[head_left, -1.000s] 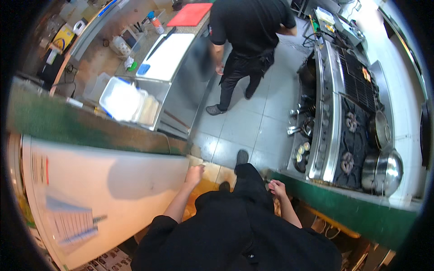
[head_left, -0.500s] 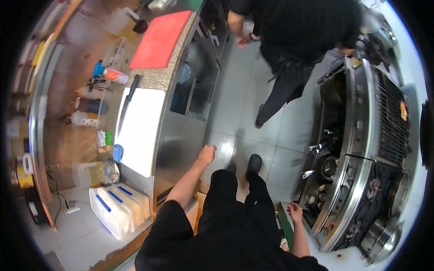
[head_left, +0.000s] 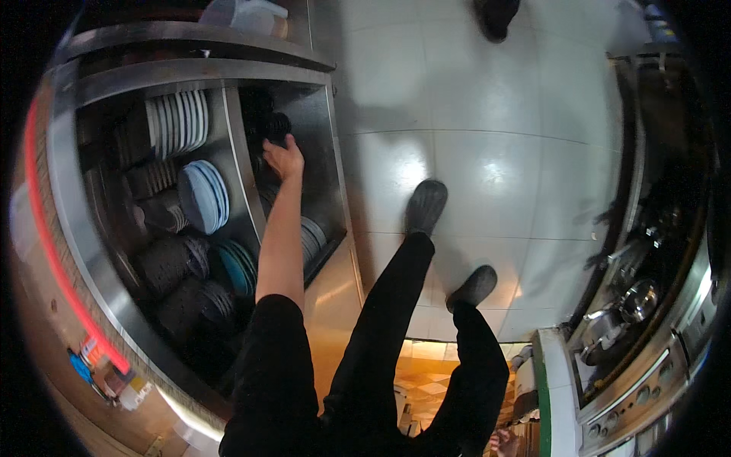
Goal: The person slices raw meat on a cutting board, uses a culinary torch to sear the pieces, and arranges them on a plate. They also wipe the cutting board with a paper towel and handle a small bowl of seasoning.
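Note:
My left hand (head_left: 285, 158) reaches into the narrower right compartment of a steel cabinet (head_left: 190, 75). Its fingers are apart at the near edge of a stack of small black dishes (head_left: 280, 123); shadow hides whether they touch it. Lower in that compartment, grey plates (head_left: 311, 238) stand on edge. Across the divider are white plates (head_left: 179, 122), light blue plates (head_left: 203, 196), teal plates (head_left: 236, 266) and several stacks of dark dishes (head_left: 186, 259). My right hand (head_left: 502, 442) shows only partly at the lower edge, beside my leg; its fingers are unclear.
A stove (head_left: 647, 396) with metal pans (head_left: 638, 301) lines the right side. Another person's shoe (head_left: 495, 19) is on the tiled floor (head_left: 487, 183) ahead. A red cutting board's edge (head_left: 68, 282) lies along the counter at left. A green-edged ledge (head_left: 542, 381) stands near my right leg.
I have moved forward to the cabinet and my view has tipped down toward it. My left hand has gone from beside the counter into the shelves. The other person has moved farther off.

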{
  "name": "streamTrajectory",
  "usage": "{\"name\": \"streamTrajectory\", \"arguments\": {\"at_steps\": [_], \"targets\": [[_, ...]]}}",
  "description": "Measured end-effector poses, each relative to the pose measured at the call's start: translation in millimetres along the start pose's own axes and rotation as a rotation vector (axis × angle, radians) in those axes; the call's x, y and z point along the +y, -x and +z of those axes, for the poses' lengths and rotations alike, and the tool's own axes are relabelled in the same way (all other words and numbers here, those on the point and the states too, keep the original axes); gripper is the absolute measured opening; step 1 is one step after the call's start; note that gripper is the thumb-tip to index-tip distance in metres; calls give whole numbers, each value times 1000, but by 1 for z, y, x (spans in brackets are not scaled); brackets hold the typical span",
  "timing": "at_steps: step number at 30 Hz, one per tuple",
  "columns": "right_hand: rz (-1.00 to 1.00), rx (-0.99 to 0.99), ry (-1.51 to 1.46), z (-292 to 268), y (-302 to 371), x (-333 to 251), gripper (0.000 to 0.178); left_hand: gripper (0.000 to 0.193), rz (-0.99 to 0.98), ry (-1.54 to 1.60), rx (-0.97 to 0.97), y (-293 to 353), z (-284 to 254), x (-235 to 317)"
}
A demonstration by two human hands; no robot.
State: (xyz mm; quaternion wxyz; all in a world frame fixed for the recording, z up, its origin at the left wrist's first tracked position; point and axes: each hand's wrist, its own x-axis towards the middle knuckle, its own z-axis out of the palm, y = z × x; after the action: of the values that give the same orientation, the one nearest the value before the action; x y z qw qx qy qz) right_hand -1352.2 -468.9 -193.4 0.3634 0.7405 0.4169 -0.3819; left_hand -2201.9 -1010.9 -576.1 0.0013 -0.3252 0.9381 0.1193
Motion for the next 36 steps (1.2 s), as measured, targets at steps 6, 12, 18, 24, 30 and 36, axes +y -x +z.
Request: {"name": "streamTrajectory", "arguments": {"at_steps": [6,12,18,24,30,36], "targets": [[213,-67,86,107,15,-45,34,76,-76,-175,205,-108,31,-11],[247,-140,130,140,-17,-91,35,80,90,-285,206,-257,24,-92],[287,-94,139,140,-8,-105,37,67,27,-118,420,-223,82,-117],[287,-207,149,153,-44,-104,39,53,80,-361,787,-201,1,-189],[297,-193,163,158,-45,-100,40,42,251,-539,677,-192,9,-158],[307,-117,139,157,-21,-92,42,23,-147,-519,466,-147,51,-118]]}}
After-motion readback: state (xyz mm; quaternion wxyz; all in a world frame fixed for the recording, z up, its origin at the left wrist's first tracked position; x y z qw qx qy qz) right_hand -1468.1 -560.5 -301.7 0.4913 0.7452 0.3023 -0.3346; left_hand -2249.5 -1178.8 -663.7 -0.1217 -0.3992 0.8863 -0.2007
